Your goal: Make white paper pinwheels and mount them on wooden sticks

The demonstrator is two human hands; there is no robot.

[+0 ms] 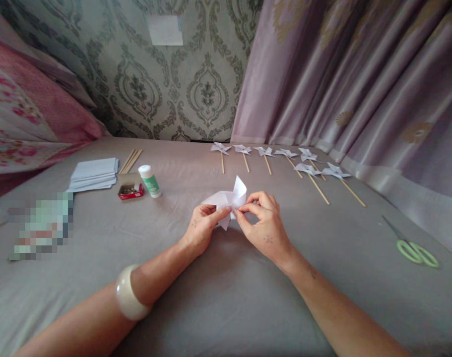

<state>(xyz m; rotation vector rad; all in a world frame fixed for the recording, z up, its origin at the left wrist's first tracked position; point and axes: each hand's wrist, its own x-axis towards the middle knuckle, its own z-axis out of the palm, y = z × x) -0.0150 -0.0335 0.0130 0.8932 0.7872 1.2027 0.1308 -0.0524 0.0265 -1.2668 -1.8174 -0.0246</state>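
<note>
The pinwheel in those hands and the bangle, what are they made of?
Pinwheel: looks like matte white paper, since it's thin and folds to sharp points. Bangle: smooth, glossy cream with bright highlights; perhaps plastic, but stone is possible.

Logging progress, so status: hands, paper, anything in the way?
Left hand, right hand pinching folded white paper. Nothing visibly in their way; scissors lie off right.
</note>
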